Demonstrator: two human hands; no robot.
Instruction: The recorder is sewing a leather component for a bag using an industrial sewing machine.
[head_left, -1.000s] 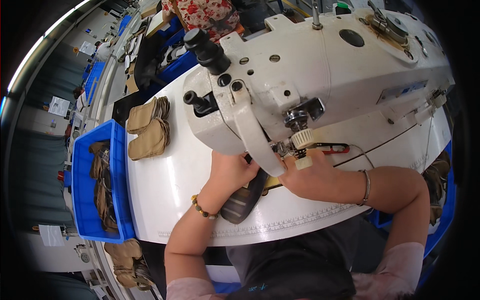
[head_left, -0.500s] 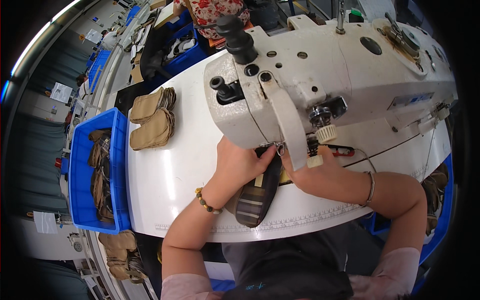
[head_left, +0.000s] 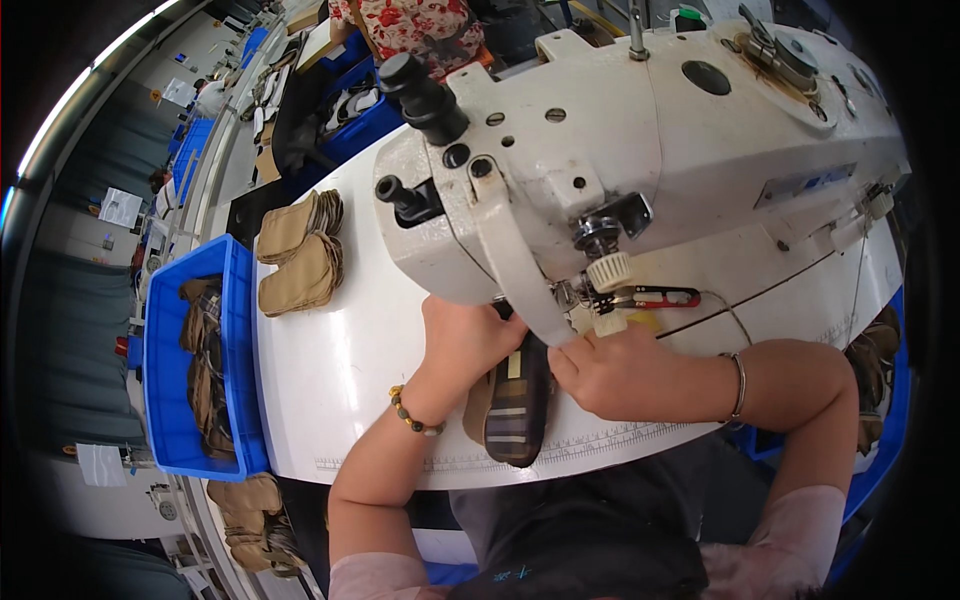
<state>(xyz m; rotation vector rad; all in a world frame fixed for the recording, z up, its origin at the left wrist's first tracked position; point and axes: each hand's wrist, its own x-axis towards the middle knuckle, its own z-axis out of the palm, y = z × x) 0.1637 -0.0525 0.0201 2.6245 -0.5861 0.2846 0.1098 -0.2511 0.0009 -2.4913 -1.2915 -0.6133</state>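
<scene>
A sole-shaped fabric piece (head_left: 518, 420), plaid with a dark edge, lies under the head of a white sewing machine (head_left: 600, 150). A tan layer (head_left: 477, 410) shows along its left side. My left hand (head_left: 465, 345) is closed on the piece's far left part, thumb on top, close to the needle area. My right hand (head_left: 625, 372) is at the piece's right edge, below the machine's white lever (head_left: 520, 265). Its fingers are curled together, and what they pinch, if anything, is hidden. The needle and the far end of the piece are hidden by the machine head.
Red-handled thread snips (head_left: 668, 297) lie right of the needle area. Two stacks of tan sole-shaped pieces (head_left: 300, 275) sit on the white table (head_left: 360, 400). A blue crate (head_left: 160, 400) of fabric pieces stands at the left. Beyond the table is a person in a floral top (head_left: 425, 35).
My right hand has drawn back from beside the needle toward me. The fabric piece has turned straighter, its near end pointing toward me. The whole view has shifted slightly.
</scene>
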